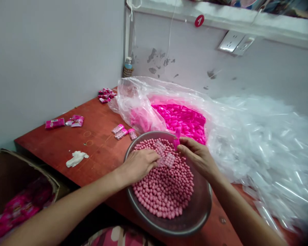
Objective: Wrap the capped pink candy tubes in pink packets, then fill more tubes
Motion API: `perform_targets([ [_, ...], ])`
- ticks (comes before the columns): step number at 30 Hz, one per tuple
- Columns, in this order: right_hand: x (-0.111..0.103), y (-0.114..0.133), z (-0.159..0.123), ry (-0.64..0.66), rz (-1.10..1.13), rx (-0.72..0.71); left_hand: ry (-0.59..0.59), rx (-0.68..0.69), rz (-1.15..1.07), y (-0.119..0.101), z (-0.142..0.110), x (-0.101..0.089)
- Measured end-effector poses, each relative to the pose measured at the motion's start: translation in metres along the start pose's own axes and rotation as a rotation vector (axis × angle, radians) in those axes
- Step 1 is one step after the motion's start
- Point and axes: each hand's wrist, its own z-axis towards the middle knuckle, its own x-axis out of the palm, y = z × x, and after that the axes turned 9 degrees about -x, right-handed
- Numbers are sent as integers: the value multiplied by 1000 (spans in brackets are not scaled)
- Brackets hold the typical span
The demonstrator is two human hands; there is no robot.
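A metal bowl [204, 223] full of round pink beads or candies [161, 194] stands at the front of the table. Over the balls, my left hand [142, 164] is closed, its fingertips on small clear plastic containers [169, 160] that have pink balls in them. How many it grips I cannot tell. My right hand [196, 153] pinches a bright pink plastic cap [177, 143] between thumb and fingers, above the bowl's right rim. Just behind the bowl, a clear bag [138, 92] lies open with many pink caps [184, 119] inside.
Small filled containers with pink caps [121, 133] lie left of the bowl. Pink packets [54, 123] and a crumpled white scrap [77, 159] are further left. Clear empty tubes [267, 147] pile up at right. A cardboard box [48, 176] holding pink packets stands lower left.
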Motion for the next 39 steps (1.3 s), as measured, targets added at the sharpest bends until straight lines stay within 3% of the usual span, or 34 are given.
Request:
perform_targets([
  [2,1,-8,-3,-40,46,39,124,150,300,1,10,8],
  [4,3,-15,-7,-56,76,73,245,307,464,-3,21,22],
  [6,6,-21,-12,-74,113,104,376,414,490,-11,31,38],
  [8,6,-26,-17,-104,156,136,472,395,450,-19,39,52],
  [11,1,-30,-26,-178,185,163,578,266,147,-25,46,59],
  [15,-10,-27,-35,-250,182,159,686,-59,-664,-20,43,46],
  [18,-15,-21,-39,-249,189,139,650,-244,-1127,-17,34,32],
  [21,-14,-12,-42,-194,148,71,538,-291,-1276,-18,22,22],
  [24,-11,2,-44,-114,21,-13,394,-245,-1214,-21,12,15],
  [28,-5,24,-41,-55,-218,-156,226,-138,-921,-23,5,4],
  [33,9,38,-34,154,-370,-310,146,-5,-661,-19,-2,-1],
  [39,18,35,-31,198,-451,-322,17,6,-607,-15,-6,2],
])
